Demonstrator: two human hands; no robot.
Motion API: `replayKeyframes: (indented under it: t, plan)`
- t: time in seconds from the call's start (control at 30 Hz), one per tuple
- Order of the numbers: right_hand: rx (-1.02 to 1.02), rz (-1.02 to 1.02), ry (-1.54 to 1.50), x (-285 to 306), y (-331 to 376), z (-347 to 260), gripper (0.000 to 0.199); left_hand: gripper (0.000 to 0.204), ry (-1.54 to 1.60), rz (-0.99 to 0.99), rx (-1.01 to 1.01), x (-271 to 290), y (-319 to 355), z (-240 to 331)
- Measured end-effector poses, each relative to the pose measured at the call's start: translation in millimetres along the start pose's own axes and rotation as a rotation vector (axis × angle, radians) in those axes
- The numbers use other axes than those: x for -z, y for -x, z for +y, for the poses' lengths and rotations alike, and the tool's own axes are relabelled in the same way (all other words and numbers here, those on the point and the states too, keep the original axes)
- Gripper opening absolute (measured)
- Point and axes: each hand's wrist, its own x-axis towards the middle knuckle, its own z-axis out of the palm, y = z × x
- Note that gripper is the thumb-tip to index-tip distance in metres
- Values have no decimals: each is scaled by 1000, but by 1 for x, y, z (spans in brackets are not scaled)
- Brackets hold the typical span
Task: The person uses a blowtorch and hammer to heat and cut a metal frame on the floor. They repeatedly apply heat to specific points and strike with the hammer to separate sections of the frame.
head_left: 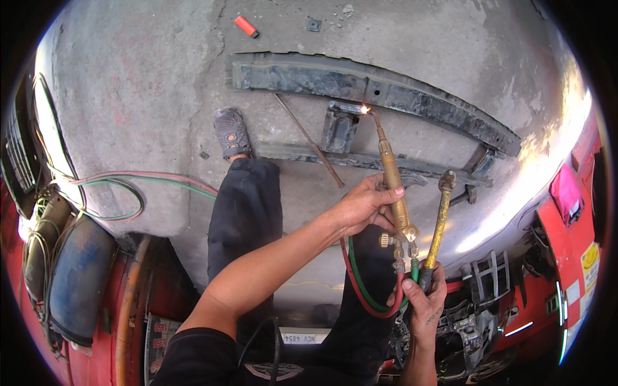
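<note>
1. Grey concrete floor (148, 83) carries everything; at its left edge, red and green hoses (129, 180) loop past a blue cylinder (80, 276).
2. Near the far edge lies an orange lighter (245, 26).
3. A dark steel beam (386, 96) runs across the middle, a thin rod (309, 141) slanting beside it.
4. The left hand (364, 206) has its grip closed around the brass torch (393, 180), whose lit tip (365, 109) touches a bracket (340, 125) on the beam.
5. The right hand (425, 302) has its grip closed on the hose ends and a brass-handled tool (441, 219), near the floor's right edge.
</note>
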Motion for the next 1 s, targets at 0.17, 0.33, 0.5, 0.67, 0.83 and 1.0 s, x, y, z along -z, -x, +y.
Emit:
replayKeyframes:
  t: [0.17, 0.33, 0.5, 0.67, 0.83, 1.0]
  plan:
    - [5, 0, -1, 1, 0, 1, 35, 42, -11, 5, -10, 0, -1, -1]
    - [3, -3, 7, 0, -1, -1, 36, 40, -8, 16, -11, -1, 2, 1]
    - [25, -22, 6, 5, 2, 2, 38, 39, -5, 14, -6, -3, 4, 1]
    - [125, 78, 108, 21, -2, 12, 39, 39, -19, 3, -6, -1, 4, -1]
    - [257, 84, 120, 31, -31, 2, 34, 62, -51, -36, 21, 3, 3, -1]
    - [173, 92, 594, 46, -90, -18, 46, 71, -56, -54, 29, 7, 5, -1]
